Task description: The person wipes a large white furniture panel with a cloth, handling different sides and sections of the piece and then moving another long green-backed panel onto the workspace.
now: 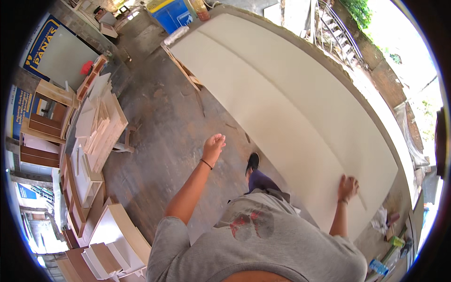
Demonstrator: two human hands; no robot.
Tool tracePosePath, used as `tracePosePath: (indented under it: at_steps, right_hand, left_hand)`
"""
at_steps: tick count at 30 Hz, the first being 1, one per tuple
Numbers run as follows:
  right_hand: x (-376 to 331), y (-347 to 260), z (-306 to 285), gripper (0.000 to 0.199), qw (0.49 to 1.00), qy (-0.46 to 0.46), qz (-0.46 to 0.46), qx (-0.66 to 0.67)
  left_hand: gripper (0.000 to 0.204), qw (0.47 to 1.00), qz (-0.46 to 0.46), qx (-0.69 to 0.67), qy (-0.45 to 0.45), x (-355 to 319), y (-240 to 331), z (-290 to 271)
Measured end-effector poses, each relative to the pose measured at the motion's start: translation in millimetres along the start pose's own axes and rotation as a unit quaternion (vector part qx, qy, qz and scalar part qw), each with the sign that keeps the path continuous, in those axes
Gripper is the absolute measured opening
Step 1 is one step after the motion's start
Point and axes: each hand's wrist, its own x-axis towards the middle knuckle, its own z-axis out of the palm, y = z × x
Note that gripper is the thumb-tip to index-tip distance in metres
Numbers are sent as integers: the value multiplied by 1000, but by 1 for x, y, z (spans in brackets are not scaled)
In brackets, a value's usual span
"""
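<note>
Large cream sheet panel [291, 103] lies flat on a low support, long axis running from far-left, by the blue bin [171, 13], toward near-right. It sits to the person's right and ahead. Right hand [348, 187] is pressed on the panel's near-right end, fingers down on the surface close to the edge, resting rather than clamped round anything. A thin pencil-like stick [361, 201] lies on the panel just beside that hand; can't tell whether the hand touches it. Left hand [213, 146] is off the panel, hanging over the concrete floor [164, 122], loosely curled, holding nothing visible. Hands are well apart; right is the nearer one to the panel. Stacked wood offcuts [101, 127] and cabinet parts [117, 239] on the left, well clear.
</note>
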Motion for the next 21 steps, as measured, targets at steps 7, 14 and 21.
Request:
tracePosePath:
  at_steps: [7, 14, 21]
  right_hand:
    - [-8, -9, 1, 39, 996, 4, 85, -11]
    - [-18, -34, 13, 39, 971, -5, 223, -83]
    - [-63, -113, 8, 45, 945, -27, 307, -107]
  left_hand:
    - [44, 961, 164, 199, 103, 183, 51, -60]
    - [36, 890, 125, 408, 160, 323, 122, -132]
    - [41, 833, 100, 506, 201, 467, 190, -195]
